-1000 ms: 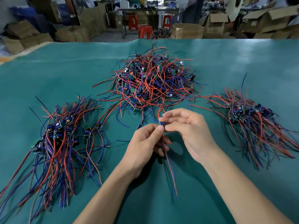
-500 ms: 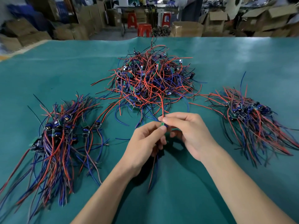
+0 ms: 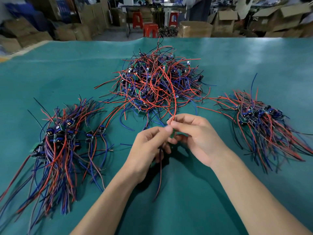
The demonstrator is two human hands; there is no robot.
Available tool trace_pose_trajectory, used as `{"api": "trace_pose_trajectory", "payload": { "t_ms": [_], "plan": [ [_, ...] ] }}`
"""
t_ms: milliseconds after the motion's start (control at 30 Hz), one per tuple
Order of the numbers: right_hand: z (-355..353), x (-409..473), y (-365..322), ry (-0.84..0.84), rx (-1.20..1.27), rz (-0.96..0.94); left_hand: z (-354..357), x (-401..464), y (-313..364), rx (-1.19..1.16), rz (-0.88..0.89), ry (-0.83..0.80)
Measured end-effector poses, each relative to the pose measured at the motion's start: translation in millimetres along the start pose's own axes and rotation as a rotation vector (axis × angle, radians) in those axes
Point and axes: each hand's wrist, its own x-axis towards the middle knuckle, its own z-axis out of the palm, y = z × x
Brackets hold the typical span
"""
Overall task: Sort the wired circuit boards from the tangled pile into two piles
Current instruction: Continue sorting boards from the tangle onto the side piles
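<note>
Thumb and forefinger of the left hand and right hand pinch one small green circuit board, its red wire arching over the tangled pile. Bare green table lies nearer, left pile and right pile flanking.

Big worktable covered in teal-green cloth fills most of the view, with soft light glare on it around 1 to 2 o'clock. Past its far edge, from 10 through 2 o'clock, it's brown cardboard boxes stacked everywhere, some open at the top. At 12 o'clock there are a few red plastic stools on a grey floor, by a pale-legged table further back.
</note>
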Motion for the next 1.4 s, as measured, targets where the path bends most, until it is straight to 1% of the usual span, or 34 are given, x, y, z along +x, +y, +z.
{"api": "trace_pose_trajectory", "payload": {
  "t_ms": [67, 200, 300, 433, 500, 600, 667, 733, 767, 900, 1033, 1100, 1333, 1367, 1400],
  "plan": [
    [-0.8, -0.4, -0.8, -0.064, 0.058, 0.000, -2.1, 0.7, 2.6, -0.098, -0.047, -0.068],
    [1.4, 0.1, 0.0, -0.119, 0.102, 0.022, -4.6, -0.4, 3.3, -0.161, -0.087, -0.121],
    [1.3, 0.6, 0.4, -0.100, 0.082, 0.012, -6.0, -0.8, 2.6, -0.202, -0.063, -0.115],
    [0.3, 0.5, 0.5, -0.040, 0.003, -0.037, -5.6, -0.2, 2.3, -0.197, -0.039, -0.085],
    [1.3, 0.0, 0.6, -0.011, -0.041, -0.055, -4.5, 0.0, 0.8, -0.179, -0.030, -0.071],
    [0.7, -0.4, 0.6, -0.010, -0.056, -0.060, -3.5, 0.6, -0.5, -0.141, -0.032, -0.028],
    [-0.2, 0.1, 1.8, 0.004, -0.126, -0.065, -3.2, 1.6, -1.3, -0.109, -0.036, -0.003],
    [-0.7, 1.9, 5.2, 0.059, -0.227, -0.055, -2.9, 1.4, -2.2, -0.065, -0.036, -0.004],
    [-1.4, 2.6, 6.4, 0.116, -0.294, -0.056, -2.3, 1.3, -3.2, -0.041, -0.036, -0.013],
    [-15.2, 8.7, 7.4, 0.418, -0.573, -0.163, 0.8, 0.3, -6.3, 0.059, -0.028, -0.059],
    [-23.2, 11.0, 4.7, 0.555, -0.828, -0.297, 1.8, -0.5, -5.2, 0.079, -0.005, -0.138],
    [-27.8, 11.2, 2.1, 0.617, -0.918, -0.353, 1.7, -1.2, -4.2, 0.103, -0.002, -0.179],
    [-38.7, 10.7, 0.2, 0.713, -1.084, -0.562, 1.8, -2.8, -3.6, 0.160, -0.019, -0.241],
    [-41.6, 12.8, -1.0, 0.742, -1.044, -0.542, 1.5, -3.1, -3.4, 0.162, -0.015, -0.248],
    [-45.2, 14.9, -2.9, 0.766, -0.928, -0.474, 1.0, -3.2, -3.1, 0.164, -0.011, -0.256]
  ]
}}
